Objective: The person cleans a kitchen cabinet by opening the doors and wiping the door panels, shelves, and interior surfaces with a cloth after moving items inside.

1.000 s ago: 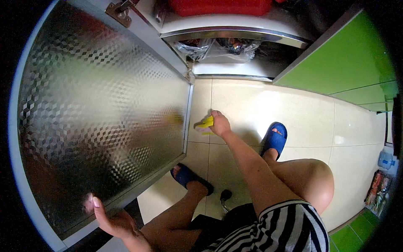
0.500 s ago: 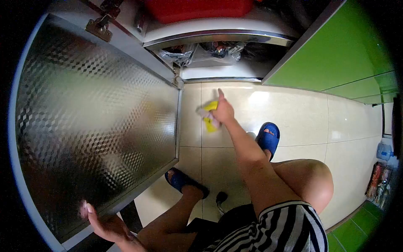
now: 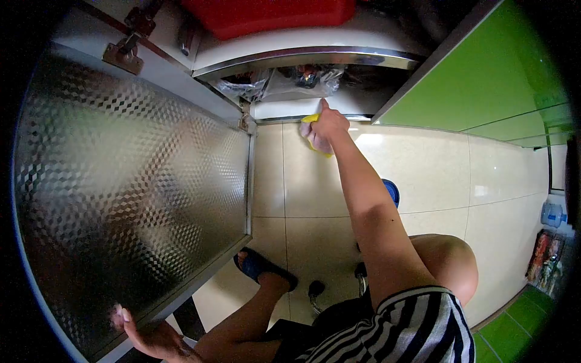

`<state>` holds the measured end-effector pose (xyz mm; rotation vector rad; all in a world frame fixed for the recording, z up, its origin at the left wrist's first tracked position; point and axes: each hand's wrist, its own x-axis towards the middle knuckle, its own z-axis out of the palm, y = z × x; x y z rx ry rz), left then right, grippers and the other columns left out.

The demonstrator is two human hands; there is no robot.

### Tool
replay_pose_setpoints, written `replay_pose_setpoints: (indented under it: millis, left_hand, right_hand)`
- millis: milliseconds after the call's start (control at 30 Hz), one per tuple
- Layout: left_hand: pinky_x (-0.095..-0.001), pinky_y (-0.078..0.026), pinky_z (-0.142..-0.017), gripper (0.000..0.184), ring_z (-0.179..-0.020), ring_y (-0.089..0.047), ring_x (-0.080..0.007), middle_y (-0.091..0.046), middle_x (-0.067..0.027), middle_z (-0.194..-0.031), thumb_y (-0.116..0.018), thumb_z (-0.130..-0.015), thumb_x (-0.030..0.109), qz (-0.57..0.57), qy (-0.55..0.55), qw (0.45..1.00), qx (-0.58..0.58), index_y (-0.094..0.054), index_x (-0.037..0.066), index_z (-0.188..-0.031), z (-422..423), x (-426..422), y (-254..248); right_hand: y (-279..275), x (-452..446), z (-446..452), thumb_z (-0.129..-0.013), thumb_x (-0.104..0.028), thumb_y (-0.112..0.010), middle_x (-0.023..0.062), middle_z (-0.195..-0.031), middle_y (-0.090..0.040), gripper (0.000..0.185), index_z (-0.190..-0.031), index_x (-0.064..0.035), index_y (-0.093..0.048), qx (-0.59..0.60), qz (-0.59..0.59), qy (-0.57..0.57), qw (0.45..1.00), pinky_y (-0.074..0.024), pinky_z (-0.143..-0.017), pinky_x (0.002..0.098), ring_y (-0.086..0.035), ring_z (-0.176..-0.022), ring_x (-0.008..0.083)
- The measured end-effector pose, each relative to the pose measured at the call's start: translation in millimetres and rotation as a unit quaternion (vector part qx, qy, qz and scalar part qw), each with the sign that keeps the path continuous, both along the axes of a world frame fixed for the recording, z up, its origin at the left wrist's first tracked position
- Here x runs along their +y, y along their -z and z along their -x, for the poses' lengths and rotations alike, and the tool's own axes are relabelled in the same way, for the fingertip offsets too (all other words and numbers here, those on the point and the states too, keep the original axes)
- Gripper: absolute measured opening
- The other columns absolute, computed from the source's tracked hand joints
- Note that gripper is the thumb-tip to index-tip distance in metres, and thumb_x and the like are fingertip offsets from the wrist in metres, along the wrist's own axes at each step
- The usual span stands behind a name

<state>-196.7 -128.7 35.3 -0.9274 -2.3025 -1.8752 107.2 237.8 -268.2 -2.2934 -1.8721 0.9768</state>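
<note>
My right hand [image 3: 331, 126] holds a yellow and pale pink cloth [image 3: 315, 136] at the bottom front edge of the cabinet [image 3: 281, 111], with its index finger stretched toward the lower shelf. At the lower left, my left hand [image 3: 148, 339] rests at the edge of the open cabinet door [image 3: 145, 187], its thumb on the patterned glass and its other fingers mostly hidden. Clear plastic bags [image 3: 302, 81] lie on the lower shelf just beyond my right hand.
A red container [image 3: 272, 15] stands on the upper shelf. To the right is a green cabinet panel [image 3: 472, 78]. Blue slippers [image 3: 260, 266] are on my feet over the tiled floor [image 3: 423, 163]. A water jug [image 3: 552, 215] stands at the far right.
My right hand has moved with the cloth from above the floor tiles up to the cabinet's bottom edge. The view has shifted slightly; my left hand stays at the door.
</note>
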Motion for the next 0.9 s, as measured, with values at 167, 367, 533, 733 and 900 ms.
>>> replay_pose_setpoints:
  millis: [167, 367, 533, 733, 900]
  left_hand:
    - [-0.0350, -0.038, -0.093, 0.029, -0.106, -0.050, -0.0185, -0.055, -0.0056, -0.110, -0.054, -0.089, 0.021, -0.043, 0.047, 0.991, -0.121, -0.055, 0.004, -0.113, -16, 8, -6]
    - [-0.0346, -0.036, -0.092, 0.027, -0.100, -0.049, -0.0172, -0.054, -0.0044, -0.103, -0.058, -0.087, 0.020, -0.059, 0.046, 0.989, -0.130, -0.055, 0.006, -0.109, -24, 18, -10]
    - [-0.0336, -0.036, -0.090, 0.022, -0.100, -0.047, -0.0166, -0.053, -0.0032, -0.102, -0.059, -0.087, 0.022, -0.046, 0.097, 0.982, -0.153, -0.057, 0.006, -0.102, -16, 14, -9]
    - [-0.0336, -0.036, -0.089, 0.024, -0.098, -0.047, -0.0172, -0.052, -0.0026, -0.098, -0.058, -0.087, 0.022, -0.052, 0.084, 0.985, -0.144, -0.056, 0.005, -0.103, -23, 20, -9]
    - [-0.0342, -0.037, -0.089, 0.026, -0.099, -0.048, -0.0172, -0.050, -0.0025, -0.102, -0.054, -0.090, 0.025, -0.056, 0.025, 0.994, -0.093, -0.055, 0.004, -0.106, -19, 21, -4]
  right_hand:
    - [9, -6, 1, -0.071, -0.029, -0.066, 0.0123, -0.113, -0.062, 0.084, -0.144, -0.0099, -0.027, -0.090, -0.001, -0.112, 0.990, -0.0493, -0.085, 0.0391, -0.060, -0.104, 0.0275]
    - [-2, -44, -14, -0.073, -0.029, -0.063, 0.0149, -0.104, -0.064, 0.080, -0.144, -0.0150, -0.028, -0.025, -0.025, -0.103, 0.994, -0.0494, -0.084, 0.0410, -0.062, -0.097, 0.0297]
    - [10, -65, -19, -0.069, -0.025, -0.067, 0.0187, -0.106, -0.062, 0.079, -0.140, -0.0169, -0.033, 0.104, -0.060, -0.029, 0.992, -0.0478, -0.087, 0.0423, -0.060, -0.101, 0.0327]
    - [-1, -32, -26, -0.069, -0.026, -0.068, 0.0184, -0.106, -0.063, 0.081, -0.140, -0.0168, -0.029, 0.085, -0.076, -0.008, 0.993, -0.0477, -0.087, 0.0432, -0.060, -0.100, 0.0332]
    - [-13, -6, -40, -0.075, -0.031, -0.063, 0.0143, -0.116, -0.060, 0.078, -0.143, -0.0200, -0.027, 0.017, -0.007, -0.052, 0.998, -0.0464, -0.091, 0.0397, -0.059, -0.107, 0.0284]
